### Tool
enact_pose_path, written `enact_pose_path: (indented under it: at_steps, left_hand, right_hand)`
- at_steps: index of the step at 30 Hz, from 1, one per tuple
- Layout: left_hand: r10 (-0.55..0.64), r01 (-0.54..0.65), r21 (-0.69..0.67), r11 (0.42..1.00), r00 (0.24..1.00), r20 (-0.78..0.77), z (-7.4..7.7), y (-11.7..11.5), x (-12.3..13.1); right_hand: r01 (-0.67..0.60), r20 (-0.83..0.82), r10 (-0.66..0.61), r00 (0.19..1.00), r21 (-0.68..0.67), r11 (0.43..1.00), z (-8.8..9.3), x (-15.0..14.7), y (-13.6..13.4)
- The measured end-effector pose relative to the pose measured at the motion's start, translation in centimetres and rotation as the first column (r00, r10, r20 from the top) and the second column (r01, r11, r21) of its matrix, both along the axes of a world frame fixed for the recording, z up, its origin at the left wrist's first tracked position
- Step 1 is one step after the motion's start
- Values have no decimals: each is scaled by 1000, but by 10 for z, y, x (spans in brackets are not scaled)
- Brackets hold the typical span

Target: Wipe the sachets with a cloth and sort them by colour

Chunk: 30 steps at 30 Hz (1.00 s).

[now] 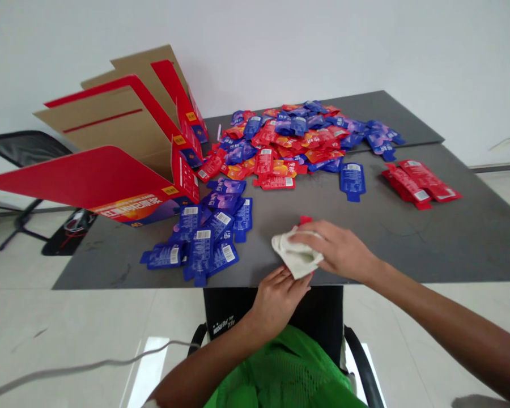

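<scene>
Near the table's front edge, my right hand [340, 249] is closed on a crumpled white cloth [296, 252]. The cloth lies over a red pouch [306, 219], of which only a small end shows beyond it. From the near side, my left hand [278, 297] reaches up with its fingers together, pressed at the pouch's near end; the cloth partly covers the fingertips. To the left lies a loose pile of blue pouches [202, 249], many with barcodes facing up. Two or so red pouches [429, 181] rest at the right.
A large heap of mixed red and blue pouches [280, 139] covers the back middle of the grey table [408, 243]. One blue pouch [352, 179] lies apart from it. Open red cartons [153, 187] stand at the left, flaps up. A black chair [29, 150] is beyond them.
</scene>
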<state>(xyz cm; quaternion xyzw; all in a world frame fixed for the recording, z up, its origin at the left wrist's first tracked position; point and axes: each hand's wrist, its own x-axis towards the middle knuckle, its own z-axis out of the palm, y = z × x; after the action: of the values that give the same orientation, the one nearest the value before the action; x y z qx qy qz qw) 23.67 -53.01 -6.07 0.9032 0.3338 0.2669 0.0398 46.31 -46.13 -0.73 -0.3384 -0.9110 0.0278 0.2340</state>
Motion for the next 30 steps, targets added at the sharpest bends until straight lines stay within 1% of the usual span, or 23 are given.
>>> enact_pose_path:
  at_steps: [1, 2, 3, 5, 7, 9, 11, 13, 14, 15, 18, 19, 20, 22, 25, 27, 28, 30]
  left_hand:
    - [1, -1, -17, 1000, 1000, -5, 1, 0, 0]
    - [3, -3, -26, 1000, 1000, -6, 2, 0, 0]
    - [0, 0, -21, 1000, 1000, -1, 2, -1, 0]
    - [-11, 10, 19, 1000, 1000, 23, 1, -1, 0]
    - [-17, 14, 53, 999, 999, 48, -1, -1, 0]
    - [-16, 13, 53, 999, 998, 58, -4, -1, 0]
    - [-13, 11, 38, 999, 998, 60, -6, -2, 0]
    - [-16, 15, 26, 1000, 998, 65, -6, -2, 0]
    - [-19, 18, 22, 1000, 998, 68, -5, -2, -1]
    - [-20, 19, 15, 1000, 998, 67, -4, -3, -1]
    - [-13, 15, -37, 999, 999, 44, -1, -3, -3]
    - [-15, 17, -53, 998, 999, 37, -1, -3, -4]
    - [-19, 21, -58, 998, 999, 38, 0, -2, -4]
    - [-37, 39, -34, 999, 998, 58, -1, -1, -4]
    - [-52, 53, -3, 999, 996, 67, -2, 0, -4]
    - [-51, 51, 0, 999, 997, 63, -2, 0, -4]
    - [-48, 48, 4, 999, 997, 67, -2, 0, -4]
    - [-44, 43, 14, 999, 995, 85, -2, -1, -3]
  right_hand:
    - [-68, 10, 68, 998, -24, 997, -4, -3, -9]
    - [-104, 12, 105, 994, -45, 994, -10, -4, -13]
    - [-104, 9, 105, 994, -63, 993, -15, -4, -12]
    - [-32, 16, 34, 999, -80, 996, -22, 2, 6]
    - [64, 62, -60, 996, -79, 995, -24, 12, 34]
    - [143, 106, -137, 985, -51, 988, -17, 19, 59]
    - [197, 98, -195, 976, -2, 980, -6, 22, 68]
    - [216, 27, -217, 976, 43, 976, 3, 18, 56]
    - [201, -12, -201, 980, 49, 978, 5, 14, 44]
    - [161, -35, -159, 987, 42, 986, 6, 9, 29]
    - [-50, -24, 50, 998, -27, 998, -5, -2, -13]
    - [-97, -24, 96, 995, -51, 994, -10, -3, -20]
    - [-114, -27, 112, 993, -70, 991, -15, -4, -21]
    - [-60, -23, 58, 998, -94, 994, -25, 0, -10]
    - [89, 48, -84, 995, -99, 991, -28, 12, 33]
    - [162, 108, -153, 982, -75, 984, -22, 20, 61]
    - [187, 127, -179, 976, -52, 981, -18, 23, 70]
    - [234, 99, -233, 967, 2, 972, -7, 26, 74]
